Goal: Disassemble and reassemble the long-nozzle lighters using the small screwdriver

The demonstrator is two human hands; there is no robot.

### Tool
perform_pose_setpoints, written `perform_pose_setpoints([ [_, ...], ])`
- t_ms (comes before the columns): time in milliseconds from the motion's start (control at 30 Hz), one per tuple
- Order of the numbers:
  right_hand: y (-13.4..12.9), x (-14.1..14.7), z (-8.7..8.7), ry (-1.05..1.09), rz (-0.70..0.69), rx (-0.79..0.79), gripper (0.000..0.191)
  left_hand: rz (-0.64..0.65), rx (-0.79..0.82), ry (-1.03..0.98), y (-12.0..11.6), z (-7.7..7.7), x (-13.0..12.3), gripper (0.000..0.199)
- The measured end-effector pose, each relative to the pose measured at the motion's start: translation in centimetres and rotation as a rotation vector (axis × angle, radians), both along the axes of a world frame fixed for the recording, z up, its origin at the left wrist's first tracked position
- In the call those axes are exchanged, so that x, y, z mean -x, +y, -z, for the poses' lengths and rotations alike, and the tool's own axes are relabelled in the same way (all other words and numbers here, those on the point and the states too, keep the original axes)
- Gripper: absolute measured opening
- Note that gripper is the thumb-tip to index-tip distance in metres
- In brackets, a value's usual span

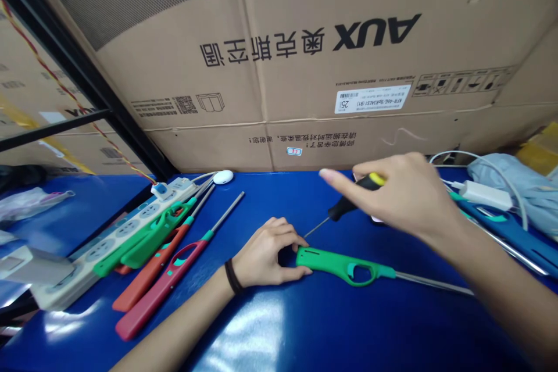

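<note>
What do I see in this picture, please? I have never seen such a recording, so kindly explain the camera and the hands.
There is no robot here. A person wears one camera on the head, looking forward and down, so this single picture shows roughly the wearer's own view.

The right hand holds a screwdriver with a black and yellow handle. The left hand touches the end of a green lighter, near the screwdriver's tip.

On the blue surface, to the left, more long lighters, green, orange and red, lie beside or on a white power strip. A large cardboard box stands behind.
</note>
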State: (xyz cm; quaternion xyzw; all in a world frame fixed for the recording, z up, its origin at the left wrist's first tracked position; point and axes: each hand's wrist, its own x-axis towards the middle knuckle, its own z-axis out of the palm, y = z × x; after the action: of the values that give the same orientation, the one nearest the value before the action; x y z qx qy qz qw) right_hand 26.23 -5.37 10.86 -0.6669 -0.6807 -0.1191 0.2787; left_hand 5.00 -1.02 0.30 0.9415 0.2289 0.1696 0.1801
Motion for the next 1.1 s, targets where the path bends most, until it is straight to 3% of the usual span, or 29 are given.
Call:
perform_pose_setpoints([
  [167, -1.5, -3.5, -0.3, 0.324, 0.0, -0.059, 0.043, -0.028, -0.089, 0.083, -0.2, -0.8, 0.4, 0.037],
  [267, -2.2, -5.7, 1.1, 0.662, 0.045, -0.023, 0.036, -0.056, -0.088, 0.077, -0.6, -0.5, 0.1, 0.045],
  [367, -2.3, -7.4, 2.7, 1.106, 0.142, -0.138, 0.036, -0.053, -0.054, 0.064, -1.1, 0.1, -0.6, 0.04],
  [433, -2.1, -8.2, 3.7, 1.388, 0.104, -0.15, 0.034, -0.026, -0.036, 0.075, -1.5, 0.3, -1.1, 0.038],
  [500, -2.0, -8.9, 4.6, 1.519, 0.091, -0.113, 0.034, 0.02, -0.02, 0.104, -1.8, 0.1, -1.3, 0.037],
  [600, -1.9, -9.9, 5.7, 1.595, -0.019, -0.024, 0.035, 0.041, 0.011, 0.208, -2.6, -0.7, -1.1, 0.037],
  [633, -1.9, -10.3, 5.9, 1.61, -0.013, -0.068, 0.036, 0.01, 0.018, 0.251, -3.2, -0.9, -0.9, 0.037],
  [733, -2.0, -10.8, 6.5, 1.627, -0.061, -0.056, 0.035, -0.155, -0.01, 0.33, -5.3, -1.3, 0.6, 0.034],
  [867, -2.2, -10.5, 6.6, 1.626, -0.097, 0.014, 0.033, -0.326, -0.058, 0.34, -7.9, -1.5, 4.7, 0.023],
  [933, -2.1, -10.0, 6.5, 1.636, -0.103, 0.039, 0.033, -0.378, -0.114, 0.358, -8.2, -1.6, 7.3, 0.018],
  [1100, -1.8, -9.3, 6.8, 1.614, -0.082, 0.053, 0.035, -0.558, -0.311, 0.419, -6.4, -1.8, 12.1, 0.036],
])
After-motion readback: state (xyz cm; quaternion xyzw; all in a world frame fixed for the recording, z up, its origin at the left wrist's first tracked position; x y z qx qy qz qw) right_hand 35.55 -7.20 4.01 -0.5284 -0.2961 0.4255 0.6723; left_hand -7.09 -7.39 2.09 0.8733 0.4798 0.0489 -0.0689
